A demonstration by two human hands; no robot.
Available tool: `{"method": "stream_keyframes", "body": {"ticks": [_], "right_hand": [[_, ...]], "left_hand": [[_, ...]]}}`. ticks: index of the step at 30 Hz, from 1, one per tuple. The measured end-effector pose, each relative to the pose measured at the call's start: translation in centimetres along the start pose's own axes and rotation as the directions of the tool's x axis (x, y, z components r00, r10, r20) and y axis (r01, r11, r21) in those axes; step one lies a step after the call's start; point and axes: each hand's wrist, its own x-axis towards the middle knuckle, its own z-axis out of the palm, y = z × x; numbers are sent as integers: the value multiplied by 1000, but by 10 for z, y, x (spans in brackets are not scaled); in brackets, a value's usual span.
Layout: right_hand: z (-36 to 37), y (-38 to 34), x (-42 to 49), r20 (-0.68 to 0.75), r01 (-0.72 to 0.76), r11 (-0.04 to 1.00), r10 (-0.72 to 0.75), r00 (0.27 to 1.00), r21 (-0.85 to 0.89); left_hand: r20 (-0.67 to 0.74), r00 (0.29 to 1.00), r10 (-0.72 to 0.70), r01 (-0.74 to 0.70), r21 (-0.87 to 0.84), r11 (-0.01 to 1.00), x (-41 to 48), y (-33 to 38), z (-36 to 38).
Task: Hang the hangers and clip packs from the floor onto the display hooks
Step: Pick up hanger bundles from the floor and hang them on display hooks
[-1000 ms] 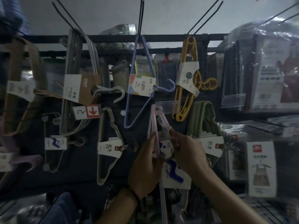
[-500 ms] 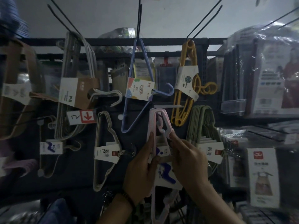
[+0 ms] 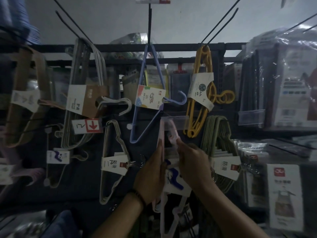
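— What has changed for us in the last second?

— We've raised the pink hanger pack [image 3: 162, 133] until its top meets the clear price tag [image 3: 175, 120] at a hook's tip. Our right hand [image 3: 193, 162] has slid up to pinch the pack near the top, and our left hand [image 3: 151, 176] grips its side lower down. We judge it's not hung yet.

— And around us?

— A dark rack [image 3: 171, 47] under a pale wall [image 3: 180, 23], with a blue hanger [image 3: 149, 100] above and yellow hangers [image 3: 200, 93] and green hangers [image 3: 217, 134] to the right.
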Motion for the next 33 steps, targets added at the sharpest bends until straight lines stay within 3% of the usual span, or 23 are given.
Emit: {"method": "stream_keyframes", "body": {"ticks": [4,9,12,16,20,22,24,26,29,31,33], "right_hand": [[9,-3,19,184,-87,996,85,979,2],[22,9,25,222,-36,998,47,974,-51],[23,17,21,245,-43,999,35,969,28],[11,7,4,318,-188,965,124,940,180],[8,-8,-42,113,-33,978,10,994,206],[16,-26,-72,261,-7,978,-48,964,206],[25,-51,-114,553,-25,953,-153,819,301],[33,-79,-161,696,-1,917,-303,651,399],[37,-126,-240,795,3,860,-473,380,511],[36,-159,-299,797,-30,815,-556,236,578],[30,-195,-356,787,-82,785,-604,123,615]], "left_hand": [[29,998,-50,47,103,994,24,-13,-3],[120,981,-154,136,146,980,35,-21,2],[106,978,-178,163,134,977,29,-20,3],[37,980,-196,186,179,966,-3,-7,0],[-49,954,-295,298,239,924,-68,-6,-3],[-50,902,-429,427,244,871,-114,-10,-4],[8,834,-552,528,279,802,-171,-12,-5],[101,742,-662,611,302,731,-231,-9,-12],[240,578,-780,706,334,625,-327,9,-26],[223,439,-871,767,412,492,-395,31,-33],[181,353,-918,794,462,396,-473,48,-39]]}}
